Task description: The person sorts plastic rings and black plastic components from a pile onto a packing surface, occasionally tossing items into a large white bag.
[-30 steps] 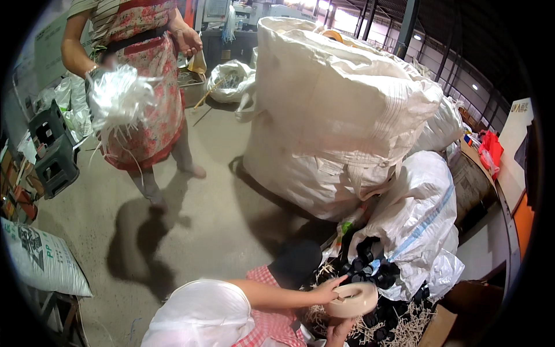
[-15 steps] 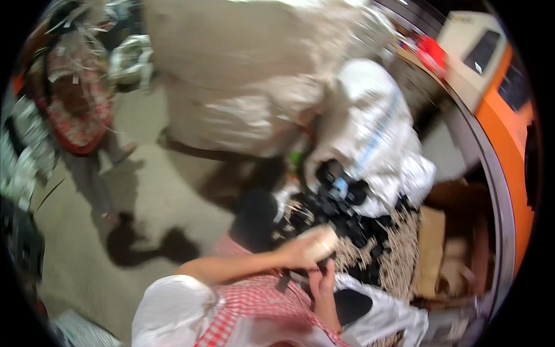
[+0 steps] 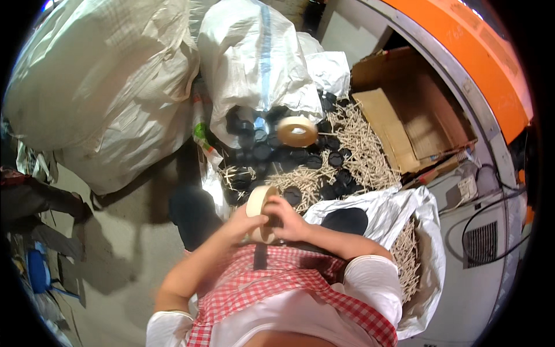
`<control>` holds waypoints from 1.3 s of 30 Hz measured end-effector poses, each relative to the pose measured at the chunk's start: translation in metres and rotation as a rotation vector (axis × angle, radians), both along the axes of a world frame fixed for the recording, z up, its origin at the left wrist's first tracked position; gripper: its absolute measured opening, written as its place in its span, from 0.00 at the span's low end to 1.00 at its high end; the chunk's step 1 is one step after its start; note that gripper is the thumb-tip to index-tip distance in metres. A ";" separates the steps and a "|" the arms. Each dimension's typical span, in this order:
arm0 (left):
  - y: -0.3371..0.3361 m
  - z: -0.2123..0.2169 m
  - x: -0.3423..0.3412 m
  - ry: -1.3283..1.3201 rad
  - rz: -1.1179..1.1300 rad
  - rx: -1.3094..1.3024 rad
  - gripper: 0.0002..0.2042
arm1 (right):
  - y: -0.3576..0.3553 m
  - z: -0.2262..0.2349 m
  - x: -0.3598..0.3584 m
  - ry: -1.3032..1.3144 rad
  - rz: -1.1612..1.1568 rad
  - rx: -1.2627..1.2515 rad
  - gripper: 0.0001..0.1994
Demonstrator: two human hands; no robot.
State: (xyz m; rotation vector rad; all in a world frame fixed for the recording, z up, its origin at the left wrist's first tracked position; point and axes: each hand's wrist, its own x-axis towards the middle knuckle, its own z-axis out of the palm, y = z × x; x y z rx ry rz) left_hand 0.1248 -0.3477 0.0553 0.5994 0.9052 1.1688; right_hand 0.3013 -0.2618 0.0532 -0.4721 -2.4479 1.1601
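Note:
A wide cream-coloured ring [image 3: 261,200], open through its middle, is held upright in front of my apron. My left hand [image 3: 243,224] is closed on its near left side, thumb toward the opening. My right hand [image 3: 287,221] grips it from the right, fingers reaching into the opening; some fingertips are hidden. Beyond my hands a second cream ring [image 3: 298,141], slightly blurred, is over a heap of round black plastic caps [image 3: 263,153]. Whether it rests on them I cannot tell. Thin beige sticks [image 3: 361,136] are heaped among the caps.
A white woven sack [image 3: 243,52] stands behind the heap, and a larger one [image 3: 110,75] bulges at left. An open cardboard box [image 3: 390,124] lies at right beside an orange machine [image 3: 474,63]. Another sack [image 3: 428,231] with sticks sits by my right knee. A person's legs [image 3: 46,196] show at far left.
My view has swung toward the heap and the cardboard box. Both hands are now on the cream ring, with its opening visible. A second ring shows over the caps.

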 end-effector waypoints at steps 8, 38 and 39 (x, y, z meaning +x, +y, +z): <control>-0.001 0.003 -0.018 0.032 -0.081 -0.133 0.25 | -0.007 0.003 -0.015 0.008 0.108 -0.010 0.24; 0.004 -0.032 -0.026 0.368 0.049 -0.307 0.23 | -0.025 -0.017 -0.012 0.153 0.168 0.555 0.25; 0.004 -0.032 -0.027 0.363 0.070 -0.297 0.23 | -0.021 -0.015 -0.008 0.183 0.246 0.660 0.26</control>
